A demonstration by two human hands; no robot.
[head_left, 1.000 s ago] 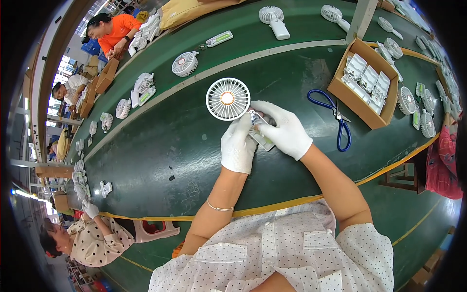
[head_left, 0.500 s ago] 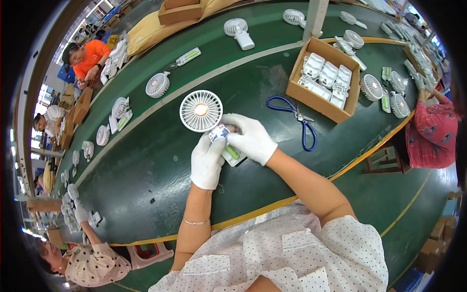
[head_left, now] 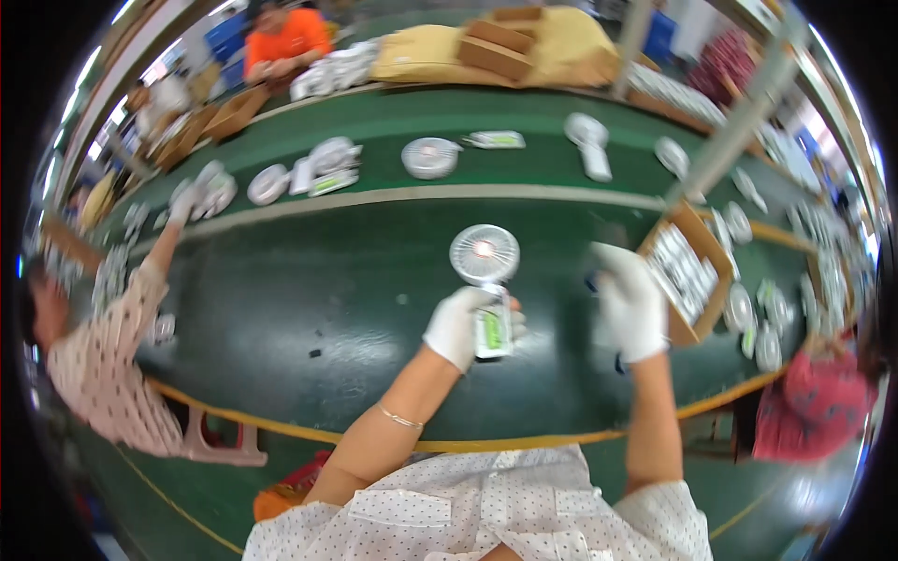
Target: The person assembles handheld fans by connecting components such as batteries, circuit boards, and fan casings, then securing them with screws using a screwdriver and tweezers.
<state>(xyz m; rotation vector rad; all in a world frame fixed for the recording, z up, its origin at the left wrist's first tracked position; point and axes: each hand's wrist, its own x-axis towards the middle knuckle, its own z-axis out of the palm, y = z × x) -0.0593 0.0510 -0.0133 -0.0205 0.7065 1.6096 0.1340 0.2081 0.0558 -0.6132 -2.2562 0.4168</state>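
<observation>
left hand (head_left: 458, 327) closed round handle of small white fan (head_left: 485, 280), upright above green desk (head_left: 281, 309) | right hand (head_left: 631, 304) loose, apparently holding nothing (blurred), beside cardboard box (head_left: 687, 271) of white parts | bare room left | far: white fans beyond pale stripe

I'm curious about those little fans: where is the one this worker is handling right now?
In the head view the small white fan is near the middle of the green table, held by its handle in the gloved left hand, with the right hand apart beside the cardboard box.
</observation>
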